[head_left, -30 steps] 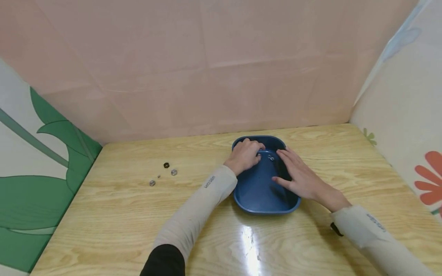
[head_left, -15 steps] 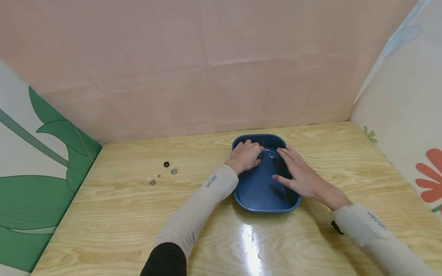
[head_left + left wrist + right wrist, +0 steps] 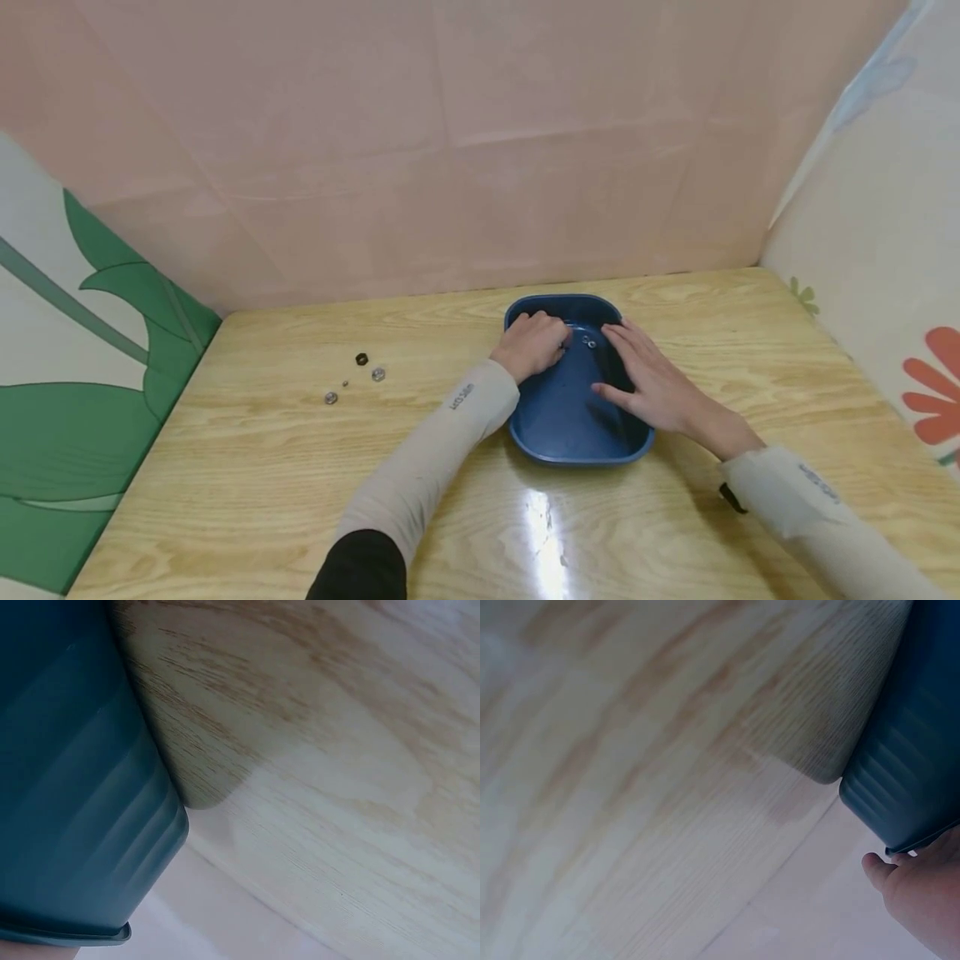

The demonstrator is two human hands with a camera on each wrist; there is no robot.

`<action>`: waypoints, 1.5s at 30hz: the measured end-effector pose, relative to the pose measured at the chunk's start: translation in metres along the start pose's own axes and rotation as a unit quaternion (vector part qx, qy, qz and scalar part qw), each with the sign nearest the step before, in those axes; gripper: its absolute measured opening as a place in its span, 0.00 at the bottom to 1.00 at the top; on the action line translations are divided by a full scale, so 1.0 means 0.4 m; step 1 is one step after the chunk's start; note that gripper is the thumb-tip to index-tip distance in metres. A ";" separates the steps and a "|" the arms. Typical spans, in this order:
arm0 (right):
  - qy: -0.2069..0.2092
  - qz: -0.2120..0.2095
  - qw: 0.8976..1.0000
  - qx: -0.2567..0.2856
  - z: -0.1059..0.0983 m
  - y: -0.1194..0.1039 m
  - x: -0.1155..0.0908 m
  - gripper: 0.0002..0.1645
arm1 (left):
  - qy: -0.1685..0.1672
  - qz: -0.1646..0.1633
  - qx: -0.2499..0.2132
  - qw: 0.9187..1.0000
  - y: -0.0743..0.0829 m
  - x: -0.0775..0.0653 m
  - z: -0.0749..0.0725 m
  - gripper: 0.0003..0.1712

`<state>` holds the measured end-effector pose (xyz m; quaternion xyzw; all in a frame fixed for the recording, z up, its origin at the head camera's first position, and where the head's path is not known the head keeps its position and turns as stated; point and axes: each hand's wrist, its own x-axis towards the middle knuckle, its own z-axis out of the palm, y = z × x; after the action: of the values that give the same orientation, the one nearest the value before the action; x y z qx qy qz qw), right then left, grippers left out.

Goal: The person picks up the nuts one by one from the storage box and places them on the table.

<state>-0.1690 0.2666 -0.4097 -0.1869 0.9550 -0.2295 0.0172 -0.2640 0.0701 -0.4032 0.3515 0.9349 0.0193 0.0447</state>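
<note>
A deep blue plastic tray (image 3: 581, 460) with rounded corners stands on the table. My left hand (image 3: 531, 343) reaches over its left rim, the index finger and thumb drawn together on a small nut down inside, mostly covered by the fingers. Just right of these fingertips, two small silvery nuts (image 3: 589, 342) lie on the tray floor. My right hand (image 3: 651, 379) rests over the right rim with straight fingers and the thumb spread inward. In the right wrist view the right hand (image 3: 926, 896) shows at the tray's rim. The left wrist view shows mainly the tray's outer wall (image 3: 67, 787).
Left of the tray, on the wood-grain table (image 3: 247, 467), lie a black nut (image 3: 362, 359), two silvery nuts, one nearer the tray (image 3: 378, 375) and one farther left (image 3: 331, 398), and a tiny metal piece (image 3: 345, 383). A pink sheet (image 3: 450, 167) hangs behind the table.
The left index finger has curled in toward the thumb, and the nut beside it is now mostly covered. The right hand and the tray stay where they were.
</note>
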 end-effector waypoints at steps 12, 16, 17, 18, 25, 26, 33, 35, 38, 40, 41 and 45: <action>0.002 0.000 1.000 0.001 0.003 -0.001 -0.002 0.53 | 0.024 0.002 -0.036 0.999 -0.003 -0.001 -0.003 0.09; 0.003 -0.001 1.000 -0.001 0.002 -0.001 -0.003 0.53 | 0.032 -0.003 -0.043 0.999 -0.001 -0.002 -0.009 0.11; 0.003 -0.002 1.000 -0.002 0.002 -0.001 -0.003 0.53 | 0.036 -0.001 -0.043 0.998 -0.001 -0.003 -0.010 0.11; 0.004 -0.002 1.000 -0.002 0.001 -0.001 -0.003 0.53 | 0.040 0.001 -0.043 0.998 -0.002 -0.003 -0.011 0.11; 0.003 0.000 1.000 -0.001 -0.002 -0.003 -0.003 0.54 | 0.074 0.018 -0.054 0.996 -0.005 -0.009 -0.015 0.13; 0.002 0.001 1.000 -0.002 -0.001 -0.003 -0.002 0.54 | 0.076 0.018 -0.056 0.995 -0.005 -0.010 -0.016 0.13; -0.001 0.004 1.000 -0.006 0.001 -0.002 -0.002 0.54 | 0.085 0.015 -0.064 0.994 -0.003 -0.016 -0.021 0.13; -0.001 0.004 1.000 -0.006 0.001 -0.003 -0.002 0.54 | 0.093 0.018 -0.065 0.993 -0.004 -0.019 -0.023 0.12; -0.001 0.002 1.000 -0.004 -0.001 -0.003 -0.001 0.55 | 0.103 0.022 -0.064 0.992 -0.007 -0.023 -0.026 0.12; 0.000 0.002 1.000 -0.004 -0.001 -0.003 -0.002 0.55 | 0.109 0.023 -0.063 0.992 -0.010 -0.026 -0.027 0.12; 0.000 0.001 1.000 -0.003 -0.001 -0.003 -0.002 0.55 | 0.111 0.022 -0.062 0.992 -0.012 -0.028 -0.028 0.12; 0.001 0.000 1.000 -0.003 -0.002 -0.002 -0.003 0.55 | 0.116 0.018 -0.062 0.991 -0.018 -0.035 -0.032 0.12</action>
<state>-0.1675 0.2668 -0.4089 -0.1863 0.9559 -0.2265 0.0159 -0.2595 0.0555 -0.3898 0.3607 0.9241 0.1184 -0.0427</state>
